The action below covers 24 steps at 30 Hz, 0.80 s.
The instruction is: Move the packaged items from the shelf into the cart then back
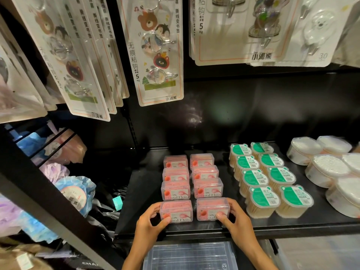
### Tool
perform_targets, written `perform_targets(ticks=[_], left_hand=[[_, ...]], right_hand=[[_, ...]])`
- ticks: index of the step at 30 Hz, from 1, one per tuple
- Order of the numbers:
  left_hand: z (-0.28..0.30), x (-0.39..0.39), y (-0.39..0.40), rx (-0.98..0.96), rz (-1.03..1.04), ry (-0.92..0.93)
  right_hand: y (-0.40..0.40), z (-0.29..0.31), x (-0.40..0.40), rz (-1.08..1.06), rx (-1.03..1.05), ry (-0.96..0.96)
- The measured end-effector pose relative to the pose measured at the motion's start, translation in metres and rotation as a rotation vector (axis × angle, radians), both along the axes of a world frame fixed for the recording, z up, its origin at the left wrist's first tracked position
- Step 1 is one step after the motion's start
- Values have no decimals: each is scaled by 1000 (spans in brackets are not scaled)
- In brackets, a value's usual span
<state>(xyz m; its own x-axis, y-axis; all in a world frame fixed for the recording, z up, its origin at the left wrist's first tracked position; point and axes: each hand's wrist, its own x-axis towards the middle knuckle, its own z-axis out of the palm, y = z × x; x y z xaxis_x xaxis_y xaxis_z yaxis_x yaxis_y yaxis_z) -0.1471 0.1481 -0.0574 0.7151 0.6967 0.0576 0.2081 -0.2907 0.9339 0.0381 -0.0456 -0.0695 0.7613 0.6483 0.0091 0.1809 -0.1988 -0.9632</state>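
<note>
While hands (151,221) (234,221) each clasp floss box (176,211) (212,209), black shelf (140,191) under hanging hook packs (157,51).

Eight clear floss boxes (191,184) with pink contents lay flat in two rows on the black shelf (140,191). The front pair sat at its edge, seemingly still resting on it.
</note>
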Motion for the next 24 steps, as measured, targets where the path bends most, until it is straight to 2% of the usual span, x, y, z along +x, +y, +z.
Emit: perform_targets(ticks=[13, 24], left_hand=[[-1, 1, 0, -3, 22, 23], [2, -1, -3, 17, 121, 56]], right_hand=[[-1, 4, -2, 3, -15, -2], [-8, 6, -4, -84, -55, -28]])
